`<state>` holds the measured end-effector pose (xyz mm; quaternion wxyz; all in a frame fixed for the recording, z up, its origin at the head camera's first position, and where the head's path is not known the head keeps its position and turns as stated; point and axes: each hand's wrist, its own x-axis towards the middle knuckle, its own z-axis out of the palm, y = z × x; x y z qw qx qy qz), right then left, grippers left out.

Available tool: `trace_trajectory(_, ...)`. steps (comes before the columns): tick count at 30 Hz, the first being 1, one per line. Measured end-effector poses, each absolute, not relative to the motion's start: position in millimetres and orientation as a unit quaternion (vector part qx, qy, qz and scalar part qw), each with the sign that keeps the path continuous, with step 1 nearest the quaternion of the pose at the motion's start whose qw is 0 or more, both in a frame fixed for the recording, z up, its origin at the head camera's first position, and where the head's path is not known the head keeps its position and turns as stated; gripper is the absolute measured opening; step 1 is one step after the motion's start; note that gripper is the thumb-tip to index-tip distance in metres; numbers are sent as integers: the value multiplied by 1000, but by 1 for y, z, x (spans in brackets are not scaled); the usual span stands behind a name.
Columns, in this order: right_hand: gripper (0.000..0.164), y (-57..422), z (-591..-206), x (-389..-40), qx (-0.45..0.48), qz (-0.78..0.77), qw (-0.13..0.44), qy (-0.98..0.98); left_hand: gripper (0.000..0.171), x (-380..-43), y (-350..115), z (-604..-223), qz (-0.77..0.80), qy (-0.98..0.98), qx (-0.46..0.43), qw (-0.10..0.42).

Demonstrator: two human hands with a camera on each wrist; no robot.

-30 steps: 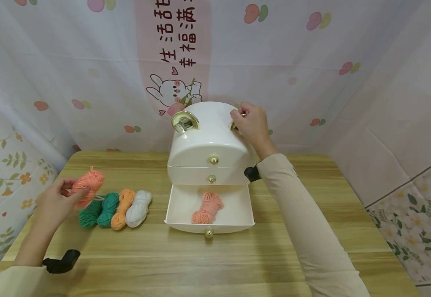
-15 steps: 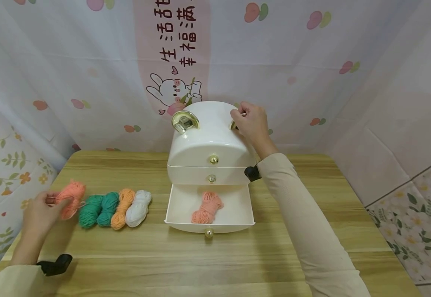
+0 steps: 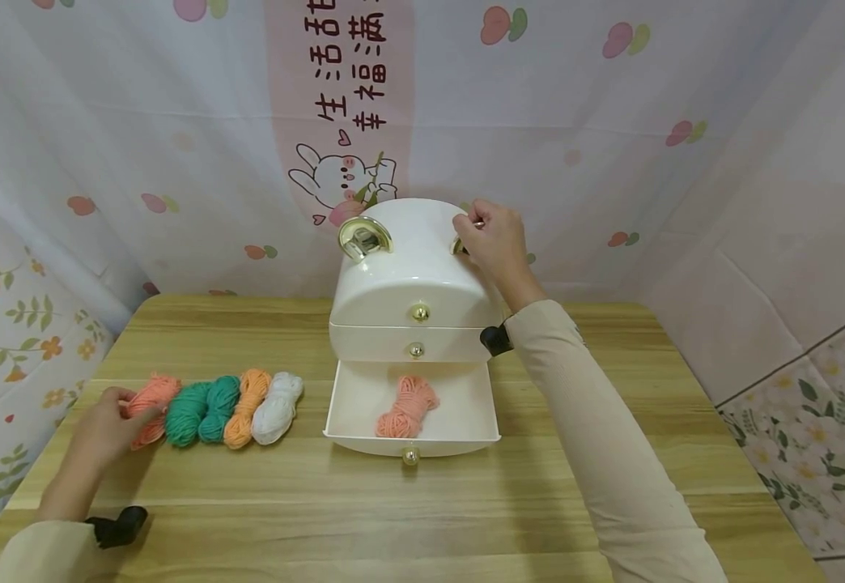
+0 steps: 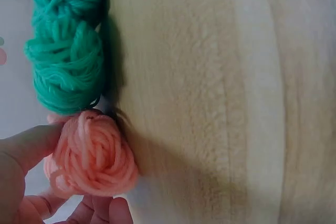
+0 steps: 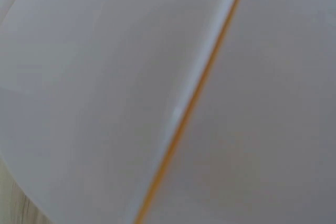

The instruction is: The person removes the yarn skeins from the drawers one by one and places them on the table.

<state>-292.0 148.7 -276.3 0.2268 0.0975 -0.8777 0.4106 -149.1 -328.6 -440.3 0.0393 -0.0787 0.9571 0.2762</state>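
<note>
My left hand (image 3: 97, 437) holds a coral yarn skein (image 3: 154, 403) at the left end of a row on the table. In the left wrist view its thumb (image 4: 32, 148) lies on one side of the skein, the fingertips on the other. Beside it in the row lie two green yarn skeins (image 3: 188, 411), an orange one (image 3: 248, 407) and a white one (image 3: 278, 407). On top of a white drawer box (image 3: 422, 267), my right hand (image 3: 494, 243) grips the right gold handle, mostly hidden by the fingers. The bottom drawer (image 3: 353, 397) is pulled out, with a peach yarn skein (image 3: 407, 406) in it.
Another gold handle (image 3: 364, 238) sits at the box's upper left, and gold knobs (image 3: 420, 312) line its front. The wooden table (image 3: 284, 518) ends at a patterned curtain (image 3: 539, 121) behind the box. The right wrist view shows only the box's white surface (image 5: 94, 87) up close.
My left hand has brought the coral skein down, first leftward, then right against the green skeins; the row has shifted slightly right. My right hand has stayed on the handle.
</note>
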Motion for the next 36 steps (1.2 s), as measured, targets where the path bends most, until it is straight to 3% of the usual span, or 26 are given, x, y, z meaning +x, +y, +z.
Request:
trace_trajectory(9, 27, 148, -277, -294, 99, 412, 230, -876, 43, -154, -320, -446, 229, 970, -78, -13)
trace_trajectory(13, 27, 147, -277, -293, 98, 415, 228, -875, 38, -156, -316, -450, 227, 971, -70, -12)
trace_trajectory(25, 27, 147, -277, -293, 100, 415, 225, -876, 51, -151, -312, -436, 230, 972, -50, 27)
trace_trajectory(36, 28, 149, -277, -293, 100, 411, 226, -877, 41, -147, -263, -402, 228, 972, 11, -64)
